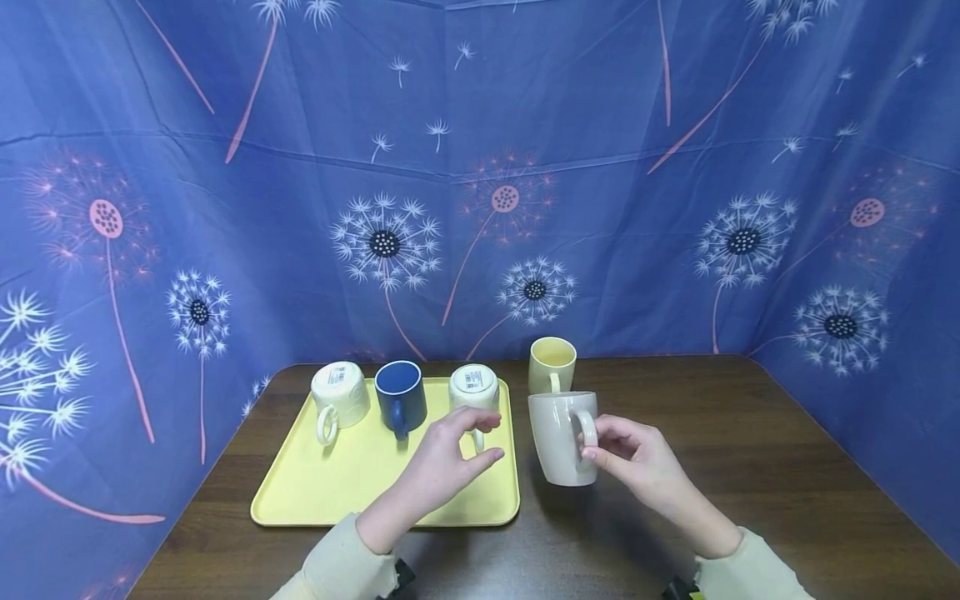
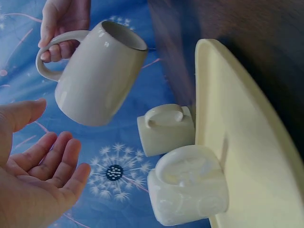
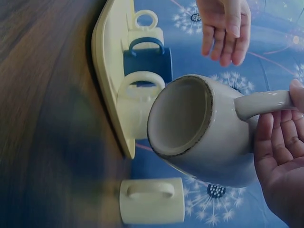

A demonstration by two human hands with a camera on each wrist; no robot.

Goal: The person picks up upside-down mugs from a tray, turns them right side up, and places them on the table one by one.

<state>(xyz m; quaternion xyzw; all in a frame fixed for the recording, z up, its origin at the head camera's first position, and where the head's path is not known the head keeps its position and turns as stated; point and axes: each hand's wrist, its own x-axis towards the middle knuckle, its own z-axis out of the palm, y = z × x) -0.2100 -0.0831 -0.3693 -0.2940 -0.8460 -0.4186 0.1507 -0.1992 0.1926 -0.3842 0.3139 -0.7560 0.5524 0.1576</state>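
A tall light-grey mug (image 1: 558, 442) is held up off the table by my right hand (image 1: 648, 467), which pinches its handle between thumb and fingers. The mug is nearly upright, tilted a little, its mouth upward; its base (image 3: 180, 116) faces the right wrist camera. My left hand (image 1: 442, 458) hovers over the right part of the yellow tray (image 1: 360, 492), fingers apart and holding nothing. Behind it a white mug (image 1: 474, 387) stands upside down on the tray, partly hidden by the hand. In the left wrist view a gap separates my left hand (image 2: 42, 175) from the grey mug.
Also on the tray are a blue mug (image 1: 401, 396), mouth up, and another upside-down white mug (image 1: 341, 396) at the left. A pale-yellow mug (image 1: 552, 362) stands upright on the wooden table (image 1: 750, 467) behind the grey mug. A blue dandelion-print cloth (image 1: 615, 233) surrounds the table's back and sides.
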